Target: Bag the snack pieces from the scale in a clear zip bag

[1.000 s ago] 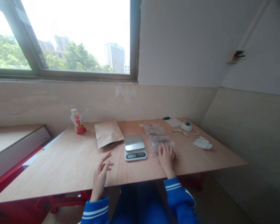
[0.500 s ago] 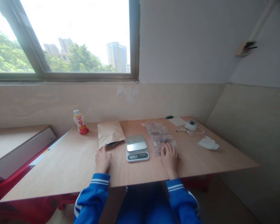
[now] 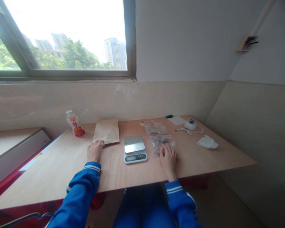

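Nearest the table point(image 3: 68, 171) edge, the right hand point(image 3: 168, 155) is laid flat, fingers spread, on the closest clear zip bag point(image 3: 163, 147), which lies just right of the scale point(image 3: 134, 148). The bag is judged light, soft and slippery, its small contents loose; a pinch at the sealed top edge is best. The left hand point(image 3: 94, 150) rests open, gripping nothing, its fingertips touching the near edge of the brown paper pouch point(image 3: 106, 131). The pouch is judged light and creasable, best taken by a corner. Farther back, a small bottle point(image 3: 73, 123) stands upright.
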Demonstrator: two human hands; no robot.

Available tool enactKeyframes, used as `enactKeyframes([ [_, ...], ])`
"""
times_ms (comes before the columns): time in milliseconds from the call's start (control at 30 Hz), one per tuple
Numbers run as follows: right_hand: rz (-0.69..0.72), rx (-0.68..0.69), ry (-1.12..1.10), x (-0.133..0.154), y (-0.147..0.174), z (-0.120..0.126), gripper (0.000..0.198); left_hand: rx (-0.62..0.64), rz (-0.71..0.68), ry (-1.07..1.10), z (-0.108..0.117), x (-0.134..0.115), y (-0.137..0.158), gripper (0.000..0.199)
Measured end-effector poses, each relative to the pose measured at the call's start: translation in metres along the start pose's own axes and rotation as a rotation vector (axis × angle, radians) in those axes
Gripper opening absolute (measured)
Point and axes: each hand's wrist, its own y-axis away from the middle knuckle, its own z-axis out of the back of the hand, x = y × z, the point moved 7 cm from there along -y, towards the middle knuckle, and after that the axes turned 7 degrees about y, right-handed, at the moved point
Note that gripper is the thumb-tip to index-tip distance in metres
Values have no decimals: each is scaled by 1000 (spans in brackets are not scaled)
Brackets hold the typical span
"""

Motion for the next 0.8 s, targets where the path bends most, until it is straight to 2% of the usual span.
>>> enactKeyframes([
  [100,-3,14,-7,0,0,0,39,-19,-39,-9,10,-2,-2,29],
  [167,-3,15,-12,0,0,0,39,-80,-73,-13,28,-9,-4,33],
  [233,-4,12,-14,0,0,0,39,-231,-120,-1,60,-21,-7,37],
  [300,-7,15,-13,0,0,0,39,-329,-154,42,95,-35,-9,35],
  [367,-11,26,-10,-1,0,0,38,-356,-198,85,127,-49,-12,33],
  [467,-8,46,-13,-1,0,-1,38,-356,-165,105,167,-60,-18,32],
  [567,-3,44,-23,-2,-1,-1,39,-141,-78,225,176,-59,-27,32],
  [633,-1,33,-29,-2,-1,-1,39,-58,-20,307,177,-58,-31,34],
  [800,-2,24,-32,-1,-1,0,39,-92,103,276,181,-54,-36,34],
])
